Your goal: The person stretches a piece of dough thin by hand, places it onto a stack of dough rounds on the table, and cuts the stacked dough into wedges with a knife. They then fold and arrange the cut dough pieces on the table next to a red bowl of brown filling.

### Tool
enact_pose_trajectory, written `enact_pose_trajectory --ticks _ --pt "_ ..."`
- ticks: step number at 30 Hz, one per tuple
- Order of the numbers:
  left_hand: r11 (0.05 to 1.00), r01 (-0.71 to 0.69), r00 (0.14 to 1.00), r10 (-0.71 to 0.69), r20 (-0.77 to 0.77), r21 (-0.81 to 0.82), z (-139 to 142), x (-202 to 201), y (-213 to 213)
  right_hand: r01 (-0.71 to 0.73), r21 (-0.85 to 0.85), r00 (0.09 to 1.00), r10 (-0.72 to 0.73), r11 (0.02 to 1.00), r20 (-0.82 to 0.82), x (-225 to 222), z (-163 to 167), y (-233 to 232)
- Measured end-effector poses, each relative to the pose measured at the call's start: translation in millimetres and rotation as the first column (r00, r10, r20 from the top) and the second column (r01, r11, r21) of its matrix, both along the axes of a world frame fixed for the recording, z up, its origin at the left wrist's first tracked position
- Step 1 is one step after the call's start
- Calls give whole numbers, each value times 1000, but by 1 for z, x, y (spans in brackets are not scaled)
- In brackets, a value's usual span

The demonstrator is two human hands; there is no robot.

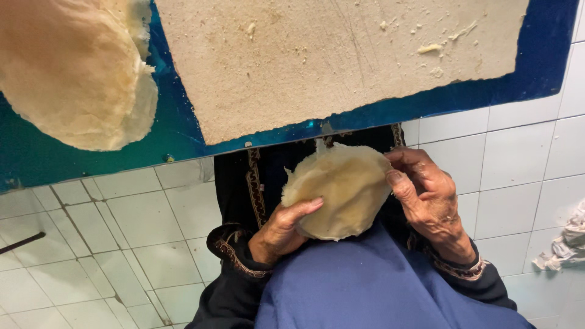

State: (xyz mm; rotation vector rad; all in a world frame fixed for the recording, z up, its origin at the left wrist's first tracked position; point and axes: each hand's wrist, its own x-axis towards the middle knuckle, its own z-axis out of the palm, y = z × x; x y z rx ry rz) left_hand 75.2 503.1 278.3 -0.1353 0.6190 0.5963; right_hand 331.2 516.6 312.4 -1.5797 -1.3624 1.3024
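The left hand (281, 230) and the right hand (426, 198) hold a flat dough round (338, 189) between them over the lap, fingers pinching its edges. It seems the shaping step; next calls for even turning. Finished rounds (79, 73) lie stacked far left, beside the board (317, 61) on the worktop (177, 131). No container shows.

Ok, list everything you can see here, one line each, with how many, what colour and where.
Dough round: one, pale yellow, held between both hands over the lap.
Stack of flat rounds: one pile, pale tan, top left on the blue surface.
Board: one, beige, dusty with dough crumbs, top centre.
Blue surface: one, under the board and stack.
Tiled floor: white, below.
Crumpled cloth: one, whitish, right edge.
Blue lap cloth: one, bottom centre.
Left hand: grips the round's lower left edge.
Right hand: grips its right edge.
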Motion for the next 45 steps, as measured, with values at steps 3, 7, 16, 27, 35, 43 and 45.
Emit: enact_pose_trajectory --ticks 3,7,16,27,35,43,45 --pt "1000 18 1000 -18 -17 18 0 1 -1 42 55 999 -40 998 -33 -2 0 -1" --pt "996 28 999 -24 -38 91 -1 2 -1 -56 158 981 24 986 192 -3 5 4" --pt "983 60 998 -56 -27 175 -14 7 -15 -220 338 891 47 915 452 -7 12 10" --pt "985 -47 992 27 120 164 -15 -6 -20 -229 357 877 32 906 480 -16 28 2" --pt "994 23 998 -29 48 107 -23 -4 -22 -167 267 949 82 949 303 -11 8 0" --pt "998 -39 997 36 71 46 -41 0 -34 15 80 997 -8 997 -81 0 -6 -13" --pt "998 -63 993 62 98 7 -44 1 -36 45 -61 974 -57 997 -221 2 -8 -17"
